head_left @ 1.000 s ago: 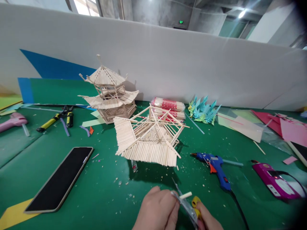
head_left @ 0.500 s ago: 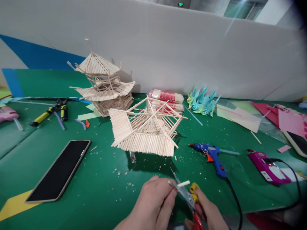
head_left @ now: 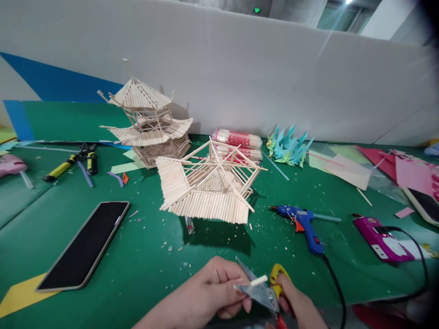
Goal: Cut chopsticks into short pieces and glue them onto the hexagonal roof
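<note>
While the left hand [head_left: 219,285] pinches a pale wooden stick [head_left: 259,281] between thumb and fingers pressed together, the right hand [head_left: 297,297] curls its fingers about the handles of a pair of scissors [head_left: 262,296], one yellow loop and some red showing; the blades stand parted, with the stick lying across between them, and its free end points up and to the right; the exact spot where the left fingertips meet the stick is partly hidden by the near blade; both hands are at the near side of the green table [head_left: 144,274], in front of a stick-built model [head_left: 209,205] whose slatted roof covers the left and front faces, while the rest is open framework; behind it to the left stands a tiered stick pagoda [head_left: 147,132], and behind it lie wrapped bundles of sticks [head_left: 236,138], with a blue-green folded-paper piece [head_left: 290,146] beside them to the right; a blue glue gun [head_left: 303,224] lies to the right of the model, its cable running past the right hand, and farther right is a magenta device [head_left: 380,240]; on the left a dark-screened phone [head_left: 85,246] overlaps yellow paper [head_left: 24,292], and yellow-handled pliers [head_left: 65,167] lie beyond it.
</note>
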A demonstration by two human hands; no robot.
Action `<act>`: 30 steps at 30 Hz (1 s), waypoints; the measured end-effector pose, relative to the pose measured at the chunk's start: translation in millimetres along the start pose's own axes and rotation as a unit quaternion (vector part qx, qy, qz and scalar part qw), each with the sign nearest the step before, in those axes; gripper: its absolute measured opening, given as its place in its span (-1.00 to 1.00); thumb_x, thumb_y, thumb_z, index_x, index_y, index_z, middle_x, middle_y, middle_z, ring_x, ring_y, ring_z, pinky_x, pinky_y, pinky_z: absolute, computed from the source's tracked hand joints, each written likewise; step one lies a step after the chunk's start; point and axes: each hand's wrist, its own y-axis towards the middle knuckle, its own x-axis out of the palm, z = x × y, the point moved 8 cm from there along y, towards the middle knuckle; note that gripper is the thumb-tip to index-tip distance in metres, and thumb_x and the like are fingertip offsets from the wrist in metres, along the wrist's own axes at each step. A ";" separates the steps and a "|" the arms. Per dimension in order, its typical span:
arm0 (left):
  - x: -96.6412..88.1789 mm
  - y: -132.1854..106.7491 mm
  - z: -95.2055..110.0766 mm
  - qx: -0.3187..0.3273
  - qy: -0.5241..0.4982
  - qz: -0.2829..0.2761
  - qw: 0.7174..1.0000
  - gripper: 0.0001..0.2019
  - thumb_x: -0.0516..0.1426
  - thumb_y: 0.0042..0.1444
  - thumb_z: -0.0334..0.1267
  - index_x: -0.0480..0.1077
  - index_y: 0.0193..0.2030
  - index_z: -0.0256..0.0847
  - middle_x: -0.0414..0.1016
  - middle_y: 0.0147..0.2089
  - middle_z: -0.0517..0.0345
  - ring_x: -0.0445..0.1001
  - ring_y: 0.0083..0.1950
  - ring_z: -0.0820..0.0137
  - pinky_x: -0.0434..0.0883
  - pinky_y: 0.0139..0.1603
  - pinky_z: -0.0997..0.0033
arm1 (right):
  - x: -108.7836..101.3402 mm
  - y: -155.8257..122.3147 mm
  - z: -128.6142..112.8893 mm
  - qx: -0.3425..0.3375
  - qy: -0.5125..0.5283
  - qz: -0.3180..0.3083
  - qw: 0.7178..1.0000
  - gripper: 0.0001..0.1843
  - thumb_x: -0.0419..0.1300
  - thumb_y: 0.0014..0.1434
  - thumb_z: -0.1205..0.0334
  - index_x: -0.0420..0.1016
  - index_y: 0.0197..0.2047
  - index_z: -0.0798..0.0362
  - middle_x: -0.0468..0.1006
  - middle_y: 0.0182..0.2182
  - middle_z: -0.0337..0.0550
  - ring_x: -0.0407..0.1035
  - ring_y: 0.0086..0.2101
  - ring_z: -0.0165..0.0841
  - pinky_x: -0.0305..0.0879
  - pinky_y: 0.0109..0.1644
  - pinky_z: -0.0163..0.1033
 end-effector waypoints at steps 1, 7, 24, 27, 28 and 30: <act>-2.6 -2.0 -0.1 0.003 -0.010 0.007 1.000 -0.64 0.18 -0.06 0.00 0.38 -0.56 -0.32 0.12 -0.68 0.31 -0.05 -0.64 0.59 -0.15 -0.61 0.50 | -1.0 -1.2 -1.0 -0.011 -0.025 0.000 1.000 -0.83 0.14 -0.03 0.15 0.42 -0.34 -0.01 0.45 -0.59 -0.27 0.40 -0.52 -0.36 0.30 -0.44 -0.39; -44.5 -41.0 34.0 0.149 -0.073 0.139 0.976 -0.66 0.11 0.08 -0.11 0.26 -0.61 -0.26 -0.08 -0.69 0.39 -0.13 -0.62 0.57 -0.12 -0.57 0.49 | -22.9 -5.2 -28.6 -0.086 -0.167 0.041 0.981 -0.61 0.21 -0.22 0.21 0.34 -0.22 0.03 0.38 -0.52 -0.24 0.33 -0.52 -0.36 0.28 -0.48 -0.36; -12.4 -36.5 32.0 0.170 0.479 0.221 0.832 -0.72 -0.08 0.19 -0.30 0.40 -0.42 -0.26 0.42 -0.49 0.16 0.30 -0.46 0.45 0.20 -0.43 0.53 | -33.7 -9.0 -122.2 -0.310 -0.113 0.043 0.943 -0.72 0.02 0.17 0.20 0.23 -0.03 0.01 0.45 -0.28 -0.13 0.37 -0.27 -0.35 0.30 -0.19 -0.29; -0.3 -31.1 18.5 0.190 0.608 0.176 0.751 -0.73 -0.09 0.15 -0.40 0.33 -0.51 -0.23 0.45 -0.54 0.19 0.35 -0.52 0.47 0.19 -0.44 0.53 | -12.0 -14.9 -138.3 -0.355 -0.127 -0.029 0.926 -0.88 0.04 0.15 0.20 0.34 -0.28 0.03 0.44 -0.40 -0.17 0.34 -0.38 -0.39 0.25 -0.35 -0.36; 1.7 -28.9 10.3 0.193 0.641 0.157 0.726 -0.73 -0.09 0.14 -0.42 0.32 -0.52 -0.23 0.44 -0.57 0.20 0.35 -0.54 0.48 0.19 -0.46 0.53 | -5.6 -16.0 -139.3 -0.367 -0.146 -0.048 0.917 -0.85 0.02 0.16 0.21 0.35 -0.38 0.04 0.43 -0.46 -0.19 0.33 -0.43 -0.41 0.22 -0.41 -0.38; 4.0 -27.4 -4.5 0.216 0.689 0.134 0.679 -0.72 -0.06 0.13 -0.38 0.32 -0.56 -0.22 0.43 -0.63 0.21 0.34 -0.60 0.48 0.14 -0.54 0.50 | 5.7 -17.2 -135.2 -0.389 -0.196 -0.071 0.897 -0.72 -0.02 0.19 0.20 0.34 -0.51 0.05 0.42 -0.56 -0.24 0.31 -0.52 -0.46 0.15 -0.50 -0.41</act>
